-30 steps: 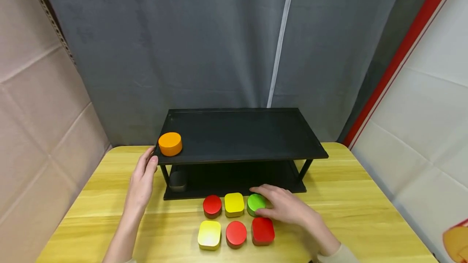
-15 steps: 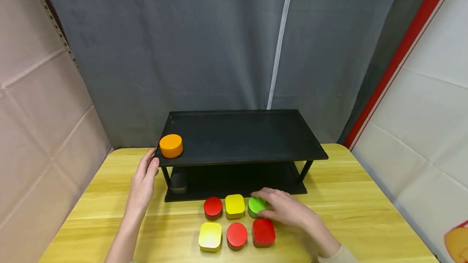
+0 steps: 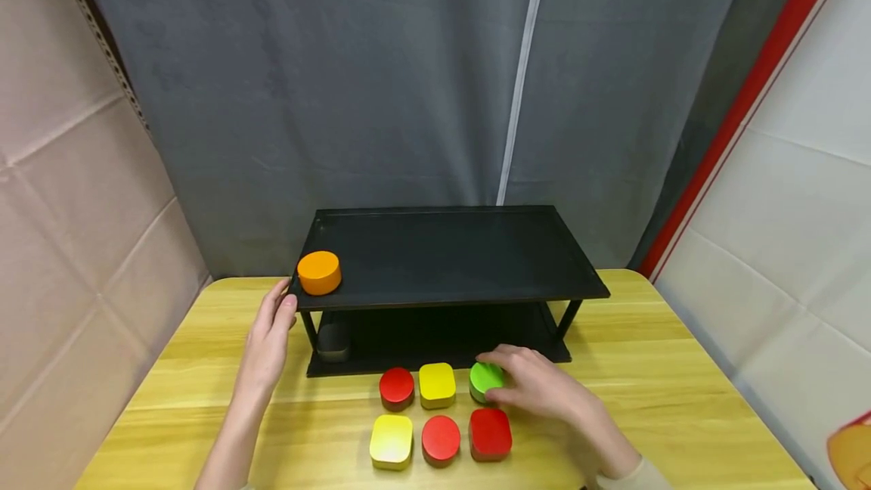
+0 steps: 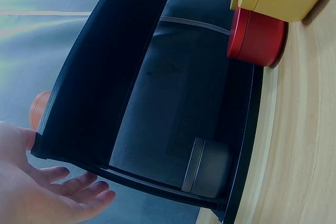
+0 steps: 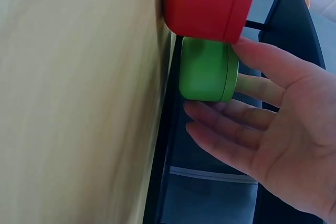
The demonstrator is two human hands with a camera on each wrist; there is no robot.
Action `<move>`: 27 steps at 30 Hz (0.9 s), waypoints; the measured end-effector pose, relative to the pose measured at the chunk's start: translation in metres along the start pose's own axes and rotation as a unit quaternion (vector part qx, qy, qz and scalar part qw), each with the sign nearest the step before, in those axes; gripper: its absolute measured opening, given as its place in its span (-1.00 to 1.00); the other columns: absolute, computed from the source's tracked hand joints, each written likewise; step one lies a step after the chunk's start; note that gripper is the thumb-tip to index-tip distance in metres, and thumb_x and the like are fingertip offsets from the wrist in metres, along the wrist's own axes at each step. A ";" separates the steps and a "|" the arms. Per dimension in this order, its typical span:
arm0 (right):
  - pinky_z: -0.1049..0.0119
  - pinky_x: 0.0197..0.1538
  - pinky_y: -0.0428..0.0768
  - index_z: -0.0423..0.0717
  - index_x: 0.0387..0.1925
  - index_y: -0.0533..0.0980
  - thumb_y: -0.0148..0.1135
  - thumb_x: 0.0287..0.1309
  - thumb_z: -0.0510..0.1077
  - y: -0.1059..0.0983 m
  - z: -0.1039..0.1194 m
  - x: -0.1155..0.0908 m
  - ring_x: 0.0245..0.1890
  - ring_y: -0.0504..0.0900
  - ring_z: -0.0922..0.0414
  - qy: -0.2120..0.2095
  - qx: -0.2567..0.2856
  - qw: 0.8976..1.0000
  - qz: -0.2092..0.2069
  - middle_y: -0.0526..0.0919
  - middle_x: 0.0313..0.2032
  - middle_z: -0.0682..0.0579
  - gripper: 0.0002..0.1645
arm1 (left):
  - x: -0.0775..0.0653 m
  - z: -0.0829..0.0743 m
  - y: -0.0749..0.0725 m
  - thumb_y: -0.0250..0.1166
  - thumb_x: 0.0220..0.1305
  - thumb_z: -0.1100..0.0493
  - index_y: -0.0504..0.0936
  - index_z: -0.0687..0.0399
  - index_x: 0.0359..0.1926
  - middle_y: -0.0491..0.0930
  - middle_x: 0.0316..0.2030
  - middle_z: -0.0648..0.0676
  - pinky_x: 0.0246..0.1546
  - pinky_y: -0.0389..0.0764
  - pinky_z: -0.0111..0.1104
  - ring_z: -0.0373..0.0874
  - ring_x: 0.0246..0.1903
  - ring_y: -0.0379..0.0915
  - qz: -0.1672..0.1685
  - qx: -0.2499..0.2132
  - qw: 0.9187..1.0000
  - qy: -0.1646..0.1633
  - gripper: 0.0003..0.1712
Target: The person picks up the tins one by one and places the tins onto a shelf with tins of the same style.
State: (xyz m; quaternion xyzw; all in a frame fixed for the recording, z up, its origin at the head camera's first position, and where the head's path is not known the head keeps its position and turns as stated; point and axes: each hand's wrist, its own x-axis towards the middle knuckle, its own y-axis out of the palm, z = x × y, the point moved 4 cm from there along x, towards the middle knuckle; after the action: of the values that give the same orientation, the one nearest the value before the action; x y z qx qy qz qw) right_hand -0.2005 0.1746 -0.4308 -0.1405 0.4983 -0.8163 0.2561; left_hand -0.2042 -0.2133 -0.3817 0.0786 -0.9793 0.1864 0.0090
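Note:
My right hand (image 3: pixel 534 382) holds a round green tin (image 3: pixel 485 382) between thumb and fingers, at the right end of the back row in front of the black two-tier shelf (image 3: pixel 442 255). In the right wrist view, the fingers curve about the green tin (image 5: pixel 205 71), and a red square tin (image 5: pixel 202 3) stands close by the thumb. My left hand (image 3: pixel 268 335) touches the front left corner of the shelf's upper tier. Its fingers lie loosely along the outside in the left wrist view. Near that hand, a round orange tin (image 3: pixel 319 273) sits on the upper tier.
A dark grey tin (image 3: pixel 333 342) stands on the lower tier's left end. Beside the green tin are a yellow square tin (image 3: pixel 437 385) and a round red tin (image 3: pixel 397 389). The front row has a yellow square (image 3: pixel 391 441), a round red (image 3: pixel 441 440) and a red square tin (image 3: pixel 490 434).
The green tin has shifted slightly right with my right hand, widening its gap from the yellow tin. My left hand stays at the shelf corner.

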 end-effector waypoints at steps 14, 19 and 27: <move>0.53 -0.25 0.60 -0.03 0.12 0.66 0.54 0.11 0.04 -0.016 0.008 -0.010 -0.27 0.55 0.28 -0.001 -0.009 0.999 -0.041 0.70 -0.12 0.16 -0.45 | 0.002 0.004 -0.001 -0.23 0.63 -0.27 -0.05 -0.09 0.67 -0.07 0.66 0.17 0.56 0.15 0.18 0.30 0.50 0.16 0.017 -0.002 1.000 -0.006 -0.23; 0.49 -0.23 0.64 0.02 0.14 0.66 0.54 0.11 0.04 -0.021 0.017 -0.015 -0.24 0.60 0.18 0.000 -0.010 0.998 -0.065 0.69 -0.11 0.18 -0.45 | 0.001 0.003 -0.002 -0.23 0.63 -0.28 0.03 -0.02 0.65 0.02 0.64 0.17 0.58 0.19 0.07 0.20 0.54 0.13 0.011 -0.004 1.000 -0.005 -0.23; 0.41 -0.14 0.72 0.12 0.15 0.64 0.54 0.10 0.05 -0.027 0.029 -0.021 -0.20 0.56 0.31 -0.008 -0.013 0.994 -0.104 0.66 -0.04 0.25 -0.45 | 0.001 0.001 -0.002 -0.19 0.62 -0.29 0.07 0.06 0.63 0.06 0.62 0.20 0.56 0.25 0.05 0.21 0.52 0.17 0.017 -0.010 1.000 -0.001 -0.20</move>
State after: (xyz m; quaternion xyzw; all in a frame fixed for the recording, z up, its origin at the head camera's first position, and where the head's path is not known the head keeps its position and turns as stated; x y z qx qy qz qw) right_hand -0.1766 0.1749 -0.3929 -0.2013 0.4895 -0.8309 0.1717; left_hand -0.2051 -0.2152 -0.3820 0.0622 -0.9824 0.1763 0.0058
